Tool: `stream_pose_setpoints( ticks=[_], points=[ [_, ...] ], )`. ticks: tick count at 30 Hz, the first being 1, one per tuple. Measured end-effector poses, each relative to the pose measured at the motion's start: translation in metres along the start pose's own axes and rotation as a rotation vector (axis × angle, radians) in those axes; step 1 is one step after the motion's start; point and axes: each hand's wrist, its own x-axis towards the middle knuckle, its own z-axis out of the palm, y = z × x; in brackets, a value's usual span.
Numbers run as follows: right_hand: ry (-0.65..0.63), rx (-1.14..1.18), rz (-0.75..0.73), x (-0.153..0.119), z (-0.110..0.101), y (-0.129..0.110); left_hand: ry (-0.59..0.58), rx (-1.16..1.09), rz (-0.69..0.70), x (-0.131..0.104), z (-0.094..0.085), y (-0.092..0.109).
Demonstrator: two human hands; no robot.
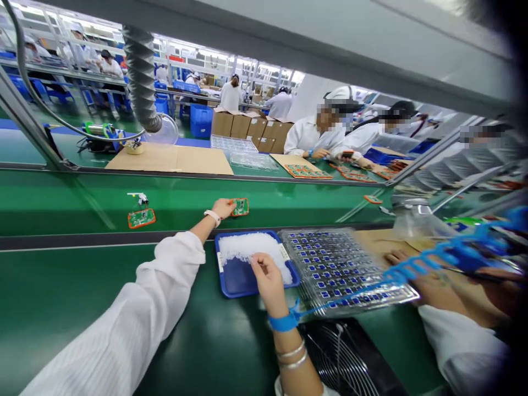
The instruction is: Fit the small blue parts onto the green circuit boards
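My left hand (223, 208) reaches out over the green belt, its fingers closed on the left edge of a green circuit board (241, 207) with an orange rim. My right hand (267, 275), a blue strap around its wrist, is over the blue tray (237, 287). Its thumb and forefinger are pinched together, and anything between them is too small to make out. Small white pieces (247, 242) are heaped in the far and right parts of the tray. Another orange-rimmed circuit board (141, 218) lies on the belt to the left, by a small white part with wires (142, 199).
Right of the tray, a clear plastic tray (330, 264) holds rows of small dark-blue squares. A black fan (346, 357) sits below it, and a coiled blue cord (437, 258) crosses over. A co-worker's hand (433, 286) is at the right. A grey duct (140, 77) hangs ahead.
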Motion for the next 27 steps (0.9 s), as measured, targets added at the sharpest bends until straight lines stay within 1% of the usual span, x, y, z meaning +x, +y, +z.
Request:
stream_pose_setpoints(
  ticks=[1, 3, 6, 8, 9, 10, 12, 14, 15, 18, 19, 21, 23, 27],
  points=[
    [-0.003, -0.021, -0.008, 0.001, -0.002, 0.0, 0.004, -0.075, -0.013, -0.007, -0.011, -0.007],
    [0.021, -0.073, -0.027, 0.003, -0.009, 0.002, 0.017, -0.21, -0.043, -0.029, -0.032, -0.023],
    [0.098, -0.175, -0.072, 0.006, -0.018, 0.005, 0.02, -0.349, -0.084, -0.078, -0.057, -0.048],
    [0.094, -0.265, -0.109, 0.008, -0.022, 0.01, -0.013, -0.455, -0.126, -0.114, -0.069, -0.064],
    [0.066, -0.315, -0.123, 0.009, -0.023, 0.013, -0.036, -0.483, -0.144, -0.132, -0.074, -0.071],
    [0.032, -0.367, -0.132, 0.011, -0.023, 0.017, -0.06, -0.475, -0.147, -0.148, -0.079, -0.078],
    [-0.031, -0.466, -0.133, 0.013, -0.023, 0.025, -0.107, -0.382, -0.123, -0.178, -0.085, -0.088],
    [-0.068, -0.545, -0.129, 0.015, -0.023, 0.033, -0.115, -0.209, -0.066, -0.202, -0.088, -0.094],
    [-0.078, -0.574, -0.129, 0.015, -0.022, 0.037, -0.091, -0.101, -0.024, -0.211, -0.089, -0.095],
    [-0.101, -0.62, -0.141, 0.016, -0.022, 0.043, 0.009, 0.207, 0.173, -0.23, -0.089, -0.094],
    [-0.107, -0.629, -0.149, 0.017, -0.022, 0.044, 0.015, 0.279, 0.242, -0.233, -0.088, -0.093],
    [-0.121, -0.647, -0.168, 0.016, -0.022, 0.045, -0.029, 0.371, 0.341, -0.236, -0.086, -0.091],
    [-0.147, -0.67, -0.185, 0.016, -0.022, 0.046, -0.091, 0.434, 0.373, -0.236, -0.084, -0.09],
    [-0.229, -0.722, -0.209, 0.017, -0.025, 0.05, -0.152, 0.474, 0.386, -0.237, -0.084, -0.091]
  ],
)
